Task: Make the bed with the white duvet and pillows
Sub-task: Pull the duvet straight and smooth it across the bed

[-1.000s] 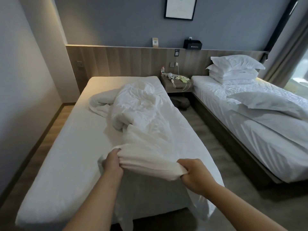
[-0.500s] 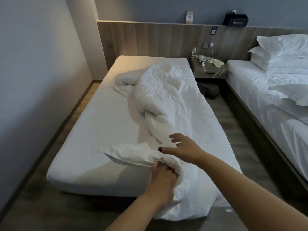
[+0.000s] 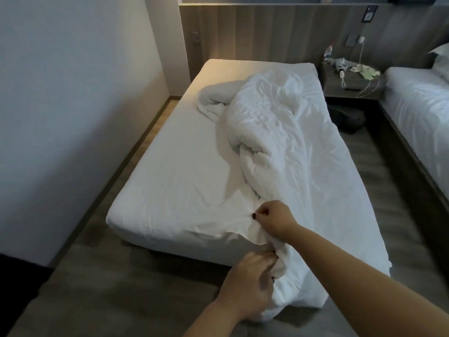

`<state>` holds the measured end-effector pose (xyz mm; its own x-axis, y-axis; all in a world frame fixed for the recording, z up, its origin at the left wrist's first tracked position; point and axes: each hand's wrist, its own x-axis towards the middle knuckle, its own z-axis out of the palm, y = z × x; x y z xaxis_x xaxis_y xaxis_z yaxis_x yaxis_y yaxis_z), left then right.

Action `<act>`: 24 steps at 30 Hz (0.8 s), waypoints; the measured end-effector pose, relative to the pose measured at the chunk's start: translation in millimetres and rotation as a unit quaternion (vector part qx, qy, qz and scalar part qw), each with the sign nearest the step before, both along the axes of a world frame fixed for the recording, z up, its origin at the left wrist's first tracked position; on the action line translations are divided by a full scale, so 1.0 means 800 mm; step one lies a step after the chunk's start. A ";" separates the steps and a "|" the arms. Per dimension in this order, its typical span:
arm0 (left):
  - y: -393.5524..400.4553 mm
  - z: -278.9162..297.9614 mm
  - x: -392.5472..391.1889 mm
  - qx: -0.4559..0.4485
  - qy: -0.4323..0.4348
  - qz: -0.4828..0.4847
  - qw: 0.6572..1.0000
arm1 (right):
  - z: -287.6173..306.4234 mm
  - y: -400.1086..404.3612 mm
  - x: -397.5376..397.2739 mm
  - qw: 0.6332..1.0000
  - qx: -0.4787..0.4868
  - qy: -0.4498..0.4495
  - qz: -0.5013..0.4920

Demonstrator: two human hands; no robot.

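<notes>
Head view shows us standing at the foot of the bed point(image 3: 170, 181), with the white duvet point(image 3: 274, 132) lying crumpled in a long ridge that runs from the headboard end down toward us, heaped on the right half of the mattress. Its near end spills over the foot of the bed and hangs toward the floor.

Our left hand point(image 3: 252, 283) sits lowest and closest to us, fingers curled into the bunched cloth where it drops over the foot edge. Our right hand point(image 3: 272, 217) is a little farther up on the mattress, thumb and fingertips pinching a fold of the same cloth, so both hands hold the duvet's near end close together.

We judge that the coming move turns on this: the bulk of the duvet lies away from both hands, up the bed and slightly right, with its long axis in line with the bed's length, while the left half of the mattress is bare sheet. Spreading it would mean parting the hands along the foot edge to find the corners, with the left hand better placed to carry cloth toward the bare side.

No pillows show on this bed; a second bed point(image 3: 418, 103) stands to the right beyond a nightstand point(image 3: 352, 86).
</notes>
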<state>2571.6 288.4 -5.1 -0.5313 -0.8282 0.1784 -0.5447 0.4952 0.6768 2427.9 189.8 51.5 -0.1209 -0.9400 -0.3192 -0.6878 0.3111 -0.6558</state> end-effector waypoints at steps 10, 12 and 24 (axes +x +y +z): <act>-0.161 0.079 0.096 0.649 0.447 0.334 0.517 | 0.040 0.094 -0.090 0.971 -0.045 -0.211 -0.098; -0.198 0.107 0.071 0.643 0.390 0.299 0.587 | 0.035 0.107 -0.088 0.979 -0.046 -0.188 -0.060; -0.227 0.038 0.020 0.507 -0.045 0.228 0.830 | -0.022 0.139 -0.043 0.987 0.036 -0.083 -0.132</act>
